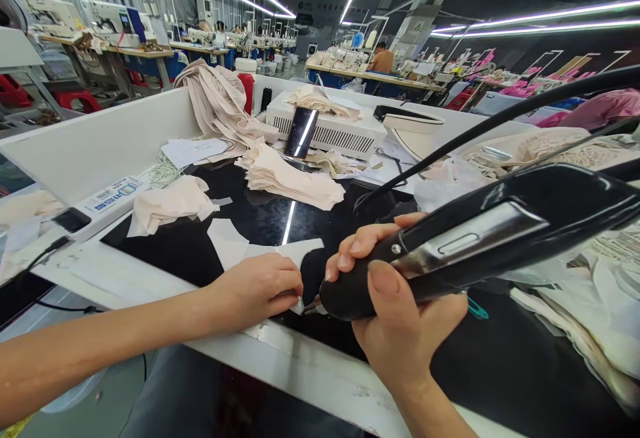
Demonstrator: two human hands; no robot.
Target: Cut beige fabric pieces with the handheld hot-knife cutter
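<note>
My right hand (407, 325) is wrapped around a black handheld tool (465, 238) with a silver panel and a small metal tip. The tool points down and left, its tip close to the fingers of my left hand (257, 291). Those fingers are pinched together on the lower edge of a pale cut fabric piece (227, 241), which lies on the black glossy tabletop (265, 215). Whether the tip touches the cloth is hard to make out. Beyond lies a fanned stack of beige fabric pieces (293, 175), with crumpled pale pieces (170, 205) to the left.
A phone (301, 133) leans against a white vented box (327, 128). Thick black cable (480, 128) arcs across the right side. A teal safety pin (477, 308) and piled cloth (600, 318) lie at right. White side panels (100, 135) border the table; sewing machines stand beyond.
</note>
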